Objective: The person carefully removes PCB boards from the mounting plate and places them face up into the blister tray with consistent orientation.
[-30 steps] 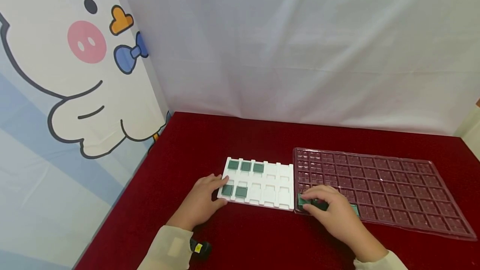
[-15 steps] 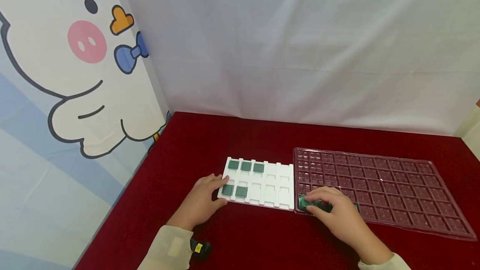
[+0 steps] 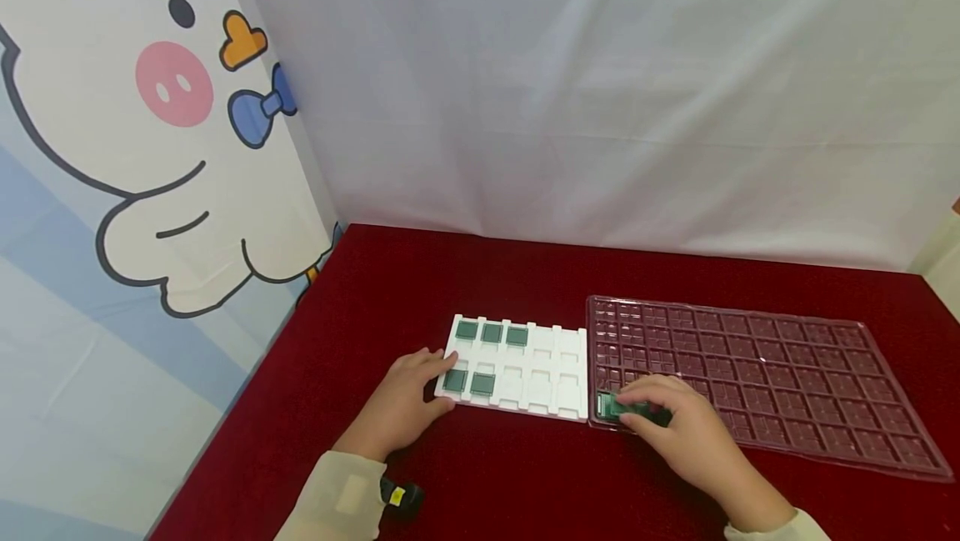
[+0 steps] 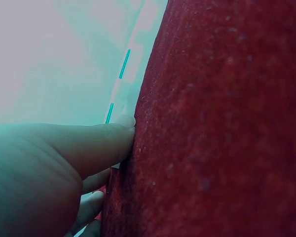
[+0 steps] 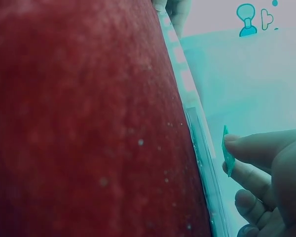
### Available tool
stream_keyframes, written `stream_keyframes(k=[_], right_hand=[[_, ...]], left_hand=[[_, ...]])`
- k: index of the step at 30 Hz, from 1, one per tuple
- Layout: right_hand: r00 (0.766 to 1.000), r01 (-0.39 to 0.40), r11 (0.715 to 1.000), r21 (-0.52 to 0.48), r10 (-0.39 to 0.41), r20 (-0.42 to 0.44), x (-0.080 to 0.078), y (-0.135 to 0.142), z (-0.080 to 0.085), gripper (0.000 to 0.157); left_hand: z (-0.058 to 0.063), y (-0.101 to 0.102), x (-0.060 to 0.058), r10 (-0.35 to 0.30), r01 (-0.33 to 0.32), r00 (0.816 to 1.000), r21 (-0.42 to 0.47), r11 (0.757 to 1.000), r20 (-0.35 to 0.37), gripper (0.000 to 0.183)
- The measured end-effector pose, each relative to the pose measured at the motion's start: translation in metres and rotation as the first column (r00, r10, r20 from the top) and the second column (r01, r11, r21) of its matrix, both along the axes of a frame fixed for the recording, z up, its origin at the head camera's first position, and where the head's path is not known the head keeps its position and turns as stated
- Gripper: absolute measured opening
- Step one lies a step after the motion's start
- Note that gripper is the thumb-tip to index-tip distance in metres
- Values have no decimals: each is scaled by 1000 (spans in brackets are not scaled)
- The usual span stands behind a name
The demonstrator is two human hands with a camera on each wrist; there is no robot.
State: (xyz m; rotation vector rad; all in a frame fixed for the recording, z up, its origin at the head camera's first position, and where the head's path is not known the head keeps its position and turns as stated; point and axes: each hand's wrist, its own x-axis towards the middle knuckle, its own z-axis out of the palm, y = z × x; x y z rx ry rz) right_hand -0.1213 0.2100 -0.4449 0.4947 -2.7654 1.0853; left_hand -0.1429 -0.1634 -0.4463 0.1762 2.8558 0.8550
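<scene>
My left hand (image 3: 408,399) rests at the left end of a white tray (image 3: 555,366), a finger over its side and the thumb at the near corner. Five-sided clutter is absent there; several small green square boards (image 3: 482,384) lie in its pockets. In the left wrist view the straight thumb (image 4: 106,143) touches the tray's edge. My right hand (image 3: 678,424) is over the near left corner of a clear plastic tray (image 3: 757,358). Between thumb and fingertips it pinches a thin green board (image 5: 228,152). More green (image 3: 603,406) shows under and beside these fingertips, partly hidden by the hand.
The clear tray's many pockets spread to the right, its left edge close against the white tray. Both lie on a dark red cloth (image 3: 517,474). A white curtain (image 3: 600,107) hangs behind the table, and a cartoon-printed cloth (image 3: 187,191) at the left.
My right hand has shifted slightly right along the clear tray's near row, uncovering more green at the left corner; the green piece right of the hand is now hidden. My left hand stays put.
</scene>
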Motion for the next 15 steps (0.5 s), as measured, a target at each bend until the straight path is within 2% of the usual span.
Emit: stream_keyframes(k=[15], right_hand=[[1000, 8, 1000, 16, -8, 3, 1, 6, 1, 21]], left_hand=[[-2, 0, -1, 6, -6, 1000, -12, 1000, 5, 65]])
